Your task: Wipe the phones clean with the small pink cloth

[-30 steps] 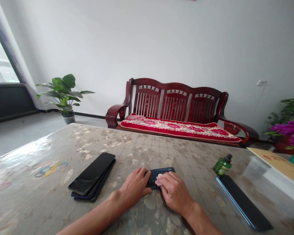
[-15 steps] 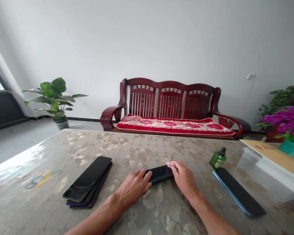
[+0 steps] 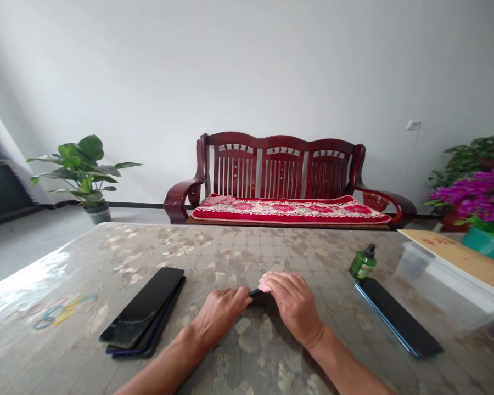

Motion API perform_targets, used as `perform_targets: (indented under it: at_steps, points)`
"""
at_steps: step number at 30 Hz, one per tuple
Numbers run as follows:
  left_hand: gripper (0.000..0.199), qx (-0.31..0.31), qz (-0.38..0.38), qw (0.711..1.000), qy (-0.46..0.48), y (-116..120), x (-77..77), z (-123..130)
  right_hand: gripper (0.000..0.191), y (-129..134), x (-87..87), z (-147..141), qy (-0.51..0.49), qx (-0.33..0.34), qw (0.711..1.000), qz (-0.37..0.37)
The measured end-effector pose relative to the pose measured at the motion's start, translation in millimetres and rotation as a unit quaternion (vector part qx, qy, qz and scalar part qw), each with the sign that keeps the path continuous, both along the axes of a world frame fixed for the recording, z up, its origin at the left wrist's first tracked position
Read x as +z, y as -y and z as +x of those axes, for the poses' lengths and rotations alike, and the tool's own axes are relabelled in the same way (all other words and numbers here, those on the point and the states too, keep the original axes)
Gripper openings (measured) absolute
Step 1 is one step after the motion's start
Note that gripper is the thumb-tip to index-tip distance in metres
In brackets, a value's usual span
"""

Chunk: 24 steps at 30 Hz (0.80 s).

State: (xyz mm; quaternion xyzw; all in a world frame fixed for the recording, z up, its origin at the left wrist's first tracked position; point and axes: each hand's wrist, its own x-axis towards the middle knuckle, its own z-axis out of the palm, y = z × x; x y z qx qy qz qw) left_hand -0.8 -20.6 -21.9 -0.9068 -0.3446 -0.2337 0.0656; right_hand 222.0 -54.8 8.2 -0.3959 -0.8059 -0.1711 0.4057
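Between my hands a dark phone [image 3: 254, 293] is tipped so that only a narrow strip of it shows. My left hand [image 3: 222, 310] is closed on its left end. Bunched in the fingers of my right hand [image 3: 294, 304] is a pink cloth [image 3: 264, 283], pressed to the phone's right part. The right hand hides the rest of that end. To the left lies a stack of dark phones [image 3: 144, 307], their edges slightly fanned. On the right, another phone [image 3: 397, 315] with a blue edge lies flat, screen up.
A green bottle [image 3: 363, 263] with a black cap stands behind the right-hand phone. Beside it is a clear plastic box [image 3: 432, 280] with a tan card [image 3: 456, 255] on top. Coloured rubber bands [image 3: 60, 312] lie at left on the patterned tablecloth [image 3: 214, 249]. Beyond is a wooden bench [image 3: 280, 170].
The phone has turned from lying screen up to nearly edge-on. My right hand and the cloth have moved left, nearer my left hand, which has closed round the phone's end.
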Motion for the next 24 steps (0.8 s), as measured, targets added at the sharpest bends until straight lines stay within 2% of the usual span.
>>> perform_targets:
  at_steps: [4, 10, 13, 19, 21, 24]
  points:
    - [0.035, 0.017, -0.026, 1.0, 0.0, -0.2, 1.4, -1.5, 0.027, -1.5, 1.6, -3.9, 0.026, 0.012, 1.0, 0.012]
    - [0.025, 0.081, -0.099, 0.991, -0.021, -1.3, 8.3, -0.9, 0.025, -14.1, -2.8, 30.6, -0.001, -0.08, 0.997, -0.005]
    - [0.024, 0.105, -0.126, 0.986, -0.039, -0.5, 10.7, 1.4, 0.026, -12.6, -3.8, 27.0, -0.005, -0.084, 0.996, -0.02]
    - [0.028, 0.098, -0.096, 0.99, -0.03, -0.2, 6.0, 1.7, 0.031, -4.7, 0.9, -10.2, 0.034, -0.006, 0.999, -0.015]
    - [0.028, 0.097, -0.084, 0.991, -0.028, -0.9, 4.7, 0.6, 0.031, -6.1, 1.6, -7.5, 0.034, -0.007, 0.999, -0.007]
    - [0.027, 0.102, -0.083, 0.991, -0.035, -1.6, 5.5, 0.0, 0.029, -11.4, 0.0, 13.0, 0.021, -0.041, 0.999, 0.002]
